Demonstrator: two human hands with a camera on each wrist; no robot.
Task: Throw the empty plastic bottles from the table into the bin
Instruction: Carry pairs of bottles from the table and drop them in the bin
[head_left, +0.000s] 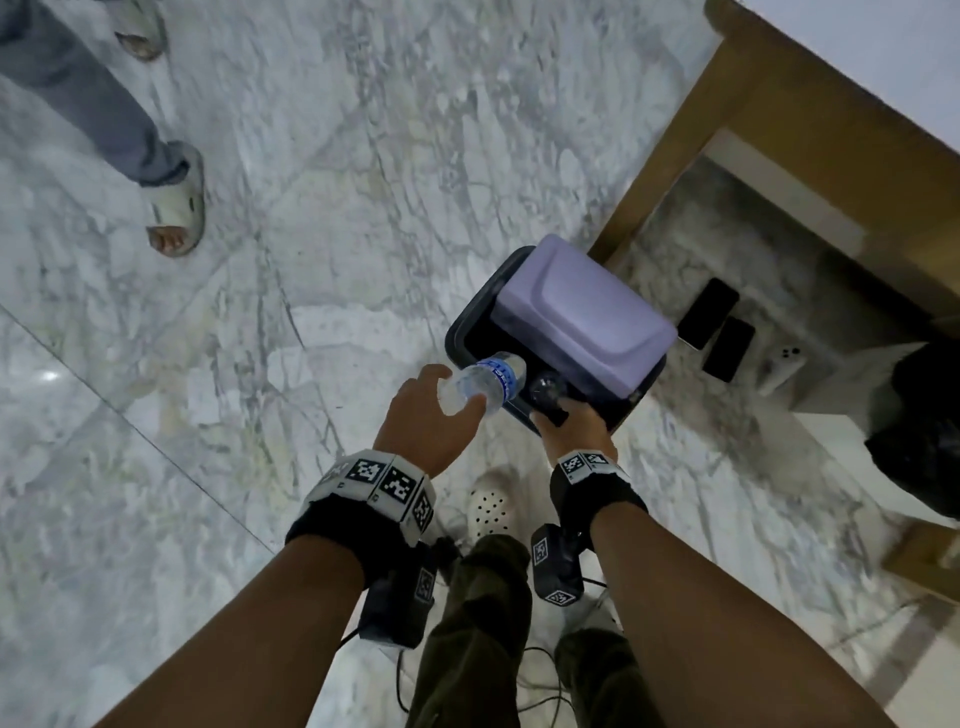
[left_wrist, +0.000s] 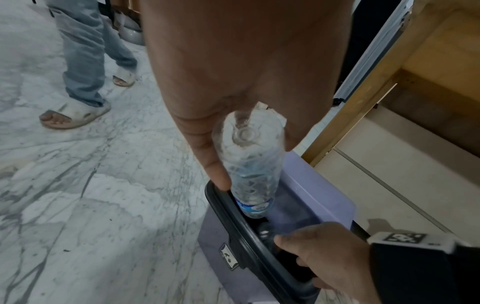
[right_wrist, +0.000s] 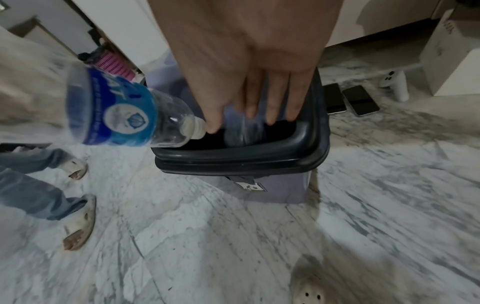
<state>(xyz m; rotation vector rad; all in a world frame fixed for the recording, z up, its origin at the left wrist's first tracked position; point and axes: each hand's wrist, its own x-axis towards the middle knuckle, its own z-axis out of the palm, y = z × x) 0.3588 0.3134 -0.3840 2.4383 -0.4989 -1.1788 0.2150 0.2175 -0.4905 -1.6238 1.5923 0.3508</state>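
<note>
A lilac bin with a dark rim (head_left: 462, 332) stands on the marble floor, its swing lid (head_left: 582, 317) tilted open. My left hand (head_left: 454, 392) grips a clear empty bottle with a blue label (head_left: 493, 376) by its base. The bottle's neck (right_wrist: 193, 128) points down into the bin's mouth (left_wrist: 233, 226). My right hand (head_left: 563, 415) is at the near rim and holds a second clear bottle (right_wrist: 241, 131) that is partly inside the opening. Its fingers (right_wrist: 272, 115) lie straight along that bottle. In the head view this bottle shows as a dark round end (head_left: 545, 387).
Another person's legs in pale sandals (head_left: 174, 208) stand to the left. A wooden table frame (head_left: 779, 130) rises right behind the bin. Two phones (head_left: 709, 312) and a white device (head_left: 779, 364) lie under it. A black bag (head_left: 914, 441) sits at the right. Cables trail by my feet (head_left: 493, 504).
</note>
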